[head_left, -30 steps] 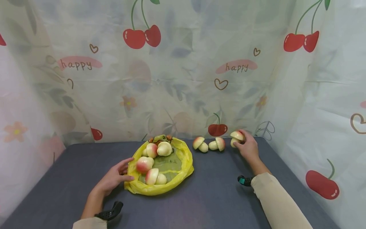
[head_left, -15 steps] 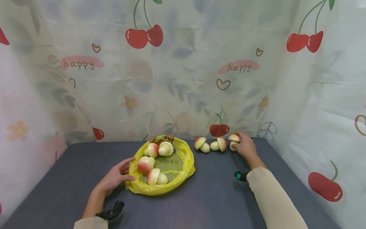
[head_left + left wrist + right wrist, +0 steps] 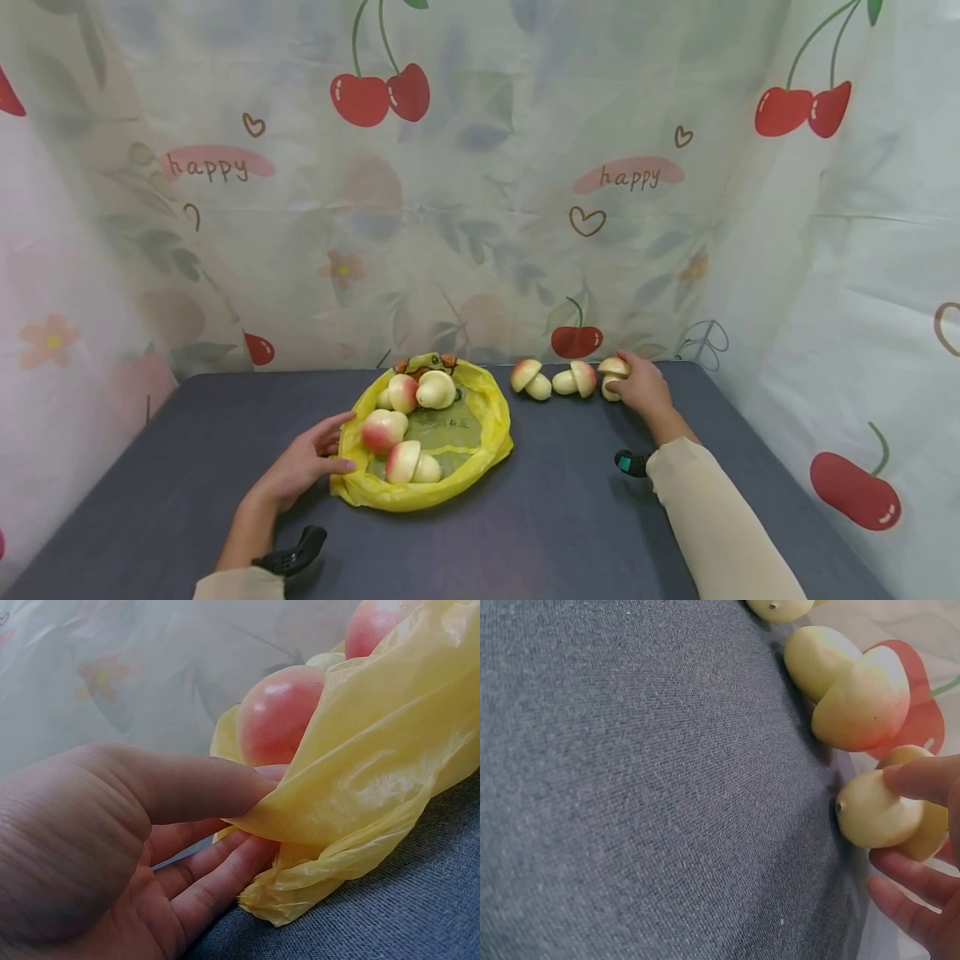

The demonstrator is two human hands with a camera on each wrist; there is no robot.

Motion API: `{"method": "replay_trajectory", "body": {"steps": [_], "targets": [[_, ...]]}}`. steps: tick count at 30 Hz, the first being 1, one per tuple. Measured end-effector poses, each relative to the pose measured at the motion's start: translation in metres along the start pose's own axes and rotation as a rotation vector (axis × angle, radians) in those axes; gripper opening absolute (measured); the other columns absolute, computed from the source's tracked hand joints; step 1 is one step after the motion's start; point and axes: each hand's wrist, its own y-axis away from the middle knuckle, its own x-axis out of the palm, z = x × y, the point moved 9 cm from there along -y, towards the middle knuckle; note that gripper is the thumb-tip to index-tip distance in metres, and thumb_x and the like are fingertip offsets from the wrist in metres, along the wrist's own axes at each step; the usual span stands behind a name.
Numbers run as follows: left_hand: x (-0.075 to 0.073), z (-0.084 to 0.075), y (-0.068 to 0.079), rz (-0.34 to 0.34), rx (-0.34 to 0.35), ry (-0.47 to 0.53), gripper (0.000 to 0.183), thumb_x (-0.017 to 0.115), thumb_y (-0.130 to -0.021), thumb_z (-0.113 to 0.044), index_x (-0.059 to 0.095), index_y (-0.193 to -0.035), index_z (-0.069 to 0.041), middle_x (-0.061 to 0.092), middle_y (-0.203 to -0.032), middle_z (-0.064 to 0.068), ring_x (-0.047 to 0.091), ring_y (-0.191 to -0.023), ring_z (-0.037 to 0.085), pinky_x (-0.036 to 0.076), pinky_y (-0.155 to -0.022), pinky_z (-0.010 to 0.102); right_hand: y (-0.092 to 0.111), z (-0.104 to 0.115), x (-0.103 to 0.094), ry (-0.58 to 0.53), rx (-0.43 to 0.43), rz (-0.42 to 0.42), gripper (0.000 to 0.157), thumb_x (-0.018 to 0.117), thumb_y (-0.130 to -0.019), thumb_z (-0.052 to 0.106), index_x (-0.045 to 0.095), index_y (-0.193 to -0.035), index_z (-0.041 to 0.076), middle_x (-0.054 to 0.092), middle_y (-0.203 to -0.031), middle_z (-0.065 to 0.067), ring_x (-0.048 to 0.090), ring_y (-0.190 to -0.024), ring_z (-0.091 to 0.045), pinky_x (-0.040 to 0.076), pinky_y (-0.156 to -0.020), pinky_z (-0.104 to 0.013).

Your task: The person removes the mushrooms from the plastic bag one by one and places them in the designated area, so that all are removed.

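Observation:
My left hand (image 3: 303, 458) pinches the rolled rim of a yellow plastic bag (image 3: 491, 433); in the left wrist view the thumb (image 3: 217, 787) lies over the film with fingers beneath. Inside the bag lie several toy mushrooms, cream with pink-flushed caps, one of them a mushroom (image 3: 384, 431) by the left rim. At the table's back right, my right hand (image 3: 647, 387) grips another toy mushroom (image 3: 877, 814) between thumb and fingers, its stem end low at the table surface. Left of it lie two more, a middle mushroom (image 3: 575, 379) and an outer mushroom (image 3: 530, 379).
The dark cloth-covered table (image 3: 555, 517) runs back to a printed curtain (image 3: 465, 208) with cherries and hearts. Curtain also hangs along both sides. Each wrist carries a black strapped device, such as the left device (image 3: 292, 554).
My right hand has moved slightly left and down with its mushroom, bringing it beside the other two. The left hand keeps its place on the bag. The head view has shifted a little.

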Motion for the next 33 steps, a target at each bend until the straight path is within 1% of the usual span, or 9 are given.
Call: {"method": "replay_trajectory", "body": {"steps": [7, 12, 18, 23, 29, 33], "targets": [[0.000, -0.001, 0.000, -0.002, 0.000, 0.002, 0.081, 0.076, -0.085, -0.014, 0.030, -0.151, -0.006, 0.044, -0.141, 0.028, 0.053, -0.117, 0.034, 0.047, -0.094, 0.044, 0.001, -0.004, 0.001, -0.002, 0.012, 0.009, 0.068, 0.069, -0.089, 0.024, 0.039, -0.146, 0.002, 0.045, -0.139, -0.028, 0.044, -0.121, -0.049, 0.037, -0.093, -0.059], [0.000, -0.001, 0.001, -0.004, -0.006, -0.001, 0.080, 0.076, -0.085, -0.014, 0.031, -0.151, -0.006, 0.044, -0.141, 0.028, 0.053, -0.117, 0.034, 0.047, -0.095, 0.044, 0.002, -0.006, 0.001, 0.003, 0.010, 0.018, 0.065, 0.067, -0.091, 0.025, 0.040, -0.145, 0.000, 0.047, -0.136, -0.029, 0.046, -0.118, -0.048, 0.038, -0.091, -0.058], [0.000, -0.003, 0.001, -0.003, -0.001, -0.002, 0.081, 0.076, -0.085, -0.015, 0.030, -0.151, -0.006, 0.045, -0.140, 0.027, 0.053, -0.117, 0.034, 0.047, -0.095, 0.044, 0.004, -0.008, -0.001, -0.015, 0.019, 0.031, 0.065, 0.066, -0.093, 0.026, 0.038, -0.146, 0.000, 0.045, -0.138, -0.028, 0.044, -0.121, -0.047, 0.037, -0.094, -0.058], [0.001, -0.002, 0.001, 0.006, 0.000, 0.004, 0.080, 0.075, -0.086, -0.014, 0.030, -0.151, -0.005, 0.045, -0.140, 0.027, 0.053, -0.117, 0.034, 0.047, -0.094, 0.043, 0.007, -0.018, -0.002, -0.053, 0.020, 0.015, 0.067, 0.067, -0.092, 0.027, 0.037, -0.147, 0.002, 0.043, -0.140, -0.029, 0.041, -0.125, -0.048, 0.035, -0.097, -0.060], [0.002, -0.003, 0.001, 0.008, 0.004, 0.003, 0.080, 0.075, -0.086, -0.014, 0.030, -0.151, -0.005, 0.045, -0.141, 0.027, 0.053, -0.117, 0.034, 0.047, -0.095, 0.043, 0.016, -0.029, -0.007, -0.088, -0.018, -0.013, 0.067, 0.068, -0.092, 0.028, 0.038, -0.147, 0.003, 0.041, -0.142, -0.029, 0.039, -0.127, -0.048, 0.034, -0.097, -0.062], [0.001, -0.003, 0.001, -0.001, 0.004, 0.002, 0.080, 0.075, -0.086, -0.014, 0.031, -0.151, -0.005, 0.045, -0.140, 0.028, 0.053, -0.117, 0.034, 0.047, -0.094, 0.043, 0.025, -0.033, -0.013, -0.129, -0.048, -0.032, 0.066, 0.068, -0.092, 0.026, 0.038, -0.147, 0.004, 0.042, -0.141, -0.029, 0.051, -0.117, -0.046, 0.044, -0.089, -0.057]]}}
